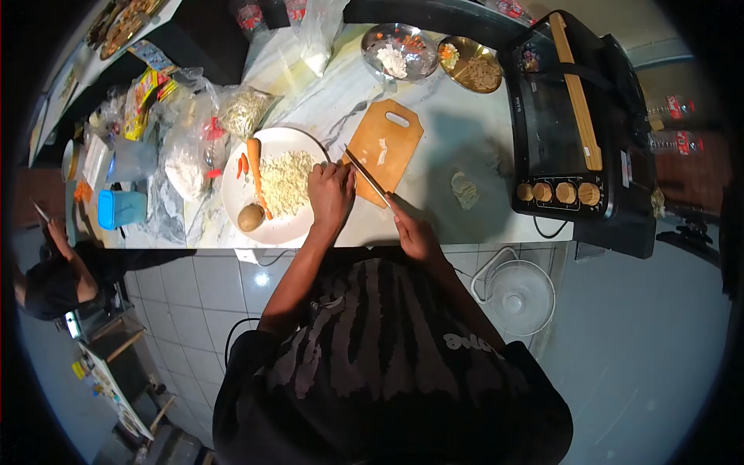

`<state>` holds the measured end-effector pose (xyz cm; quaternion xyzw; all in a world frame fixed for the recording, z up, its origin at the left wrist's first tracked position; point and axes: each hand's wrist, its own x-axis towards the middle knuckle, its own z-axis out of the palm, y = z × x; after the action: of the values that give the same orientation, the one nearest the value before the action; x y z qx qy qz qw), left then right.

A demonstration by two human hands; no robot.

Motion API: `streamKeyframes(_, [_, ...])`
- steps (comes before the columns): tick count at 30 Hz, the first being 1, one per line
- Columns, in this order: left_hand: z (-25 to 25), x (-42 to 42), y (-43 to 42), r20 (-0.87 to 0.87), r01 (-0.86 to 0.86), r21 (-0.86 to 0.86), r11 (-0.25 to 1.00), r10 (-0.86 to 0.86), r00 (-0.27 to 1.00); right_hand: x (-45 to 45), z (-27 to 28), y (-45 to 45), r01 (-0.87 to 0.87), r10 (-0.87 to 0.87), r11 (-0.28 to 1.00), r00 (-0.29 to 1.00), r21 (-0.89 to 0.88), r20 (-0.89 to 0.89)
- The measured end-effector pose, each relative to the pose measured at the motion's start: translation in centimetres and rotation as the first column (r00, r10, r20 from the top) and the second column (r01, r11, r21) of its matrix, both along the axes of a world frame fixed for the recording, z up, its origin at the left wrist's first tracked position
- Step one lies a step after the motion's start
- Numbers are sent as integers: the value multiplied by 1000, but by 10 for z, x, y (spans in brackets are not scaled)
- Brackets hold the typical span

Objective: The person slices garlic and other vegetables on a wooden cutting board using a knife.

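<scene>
Head: right hand [414, 230] around knife [367, 173]

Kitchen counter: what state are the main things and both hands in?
Knife, held at a slant.
Right hand, closed on the knife's handle.
Left hand, fingers bunched; anything under them is hidden.
Cutting board, flat, with pale scraps on it.
White plate, bearing finely cut pale food.
Carrot, seemingly whole.
Potato, seemingly whole, skin on.
Metal dishes, partly filled.
Toaster oven, door seemingly shut.
</scene>
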<state>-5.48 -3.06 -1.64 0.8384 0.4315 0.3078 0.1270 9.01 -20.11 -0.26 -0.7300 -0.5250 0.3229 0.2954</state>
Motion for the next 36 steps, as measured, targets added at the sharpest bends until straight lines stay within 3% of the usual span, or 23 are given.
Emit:
streamKeyframes(3, [0, 1, -6, 32, -51, -30, 998, 52, 998, 8, 9, 6, -45, 50, 997, 996, 63, -77])
streamKeyframes(5, [-3, 2, -12, 41, -108, -39, 993, 109, 993, 18, 11, 9, -81, 77, 996, 992, -40, -105])
streamKeyframes(7, [1, 8, -14, 77, -174, -136, 975, 186, 980, 27, -1, 12, -129, 133, 991, 982, 40, -131])
streamKeyframes(11, [1, 17, -25, 34, -294, -118, 948, 300, 953, 42, 9, 17, -262, 229, 960, 940, -103, -254])
streamKeyframes(13, [-8, 19, -30, 63, -325, -51, 944, 327, 943, 48, -8, 19, -235, 236, 972, 957, 25, -170])
streamKeyframes(17, [-12, 25, -35, 85, -379, 22, 925, 376, 923, 59, -3, 27, -313, 317, 948, 941, 47, -121])
streamKeyframes(19, [-14, 25, -36, 83, -397, 61, 916, 391, 917, 65, 25, 37, -365, 346, 893, 931, -264, -115])
streamKeyframes(20, [-14, 25, -38, 68, -405, 72, 911, 401, 914, 68, 4, 32, -363, 359, 931, 930, -41, -82])
streamKeyframes(21, [-14, 25, -35, 60, -411, 88, 907, 407, 912, 68, 10, 35, -365, 361, 931, 928, -31, -87])
streamKeyframes(23, [-15, 25, -36, 72, -415, 74, 907, 410, 909, 69, 33, 40, -381, 389, 900, 921, -212, -5])
streamKeyframes(26, [-16, 25, -35, 67, -422, 73, 904, 418, 906, 71, 13, 38, -390, 392, 920, 919, -51, 52])
streamKeyframes(30, [-16, 25, -36, 60, -409, 79, 909, 405, 912, 72, 7, 35, -419, 422, 906, 875, -66, 236])
streamKeyframes(36, [-14, 25, -38, 73, -402, 71, 913, 397, 915, 76, -7, 31, -436, 418, 900, 859, -7, 297])
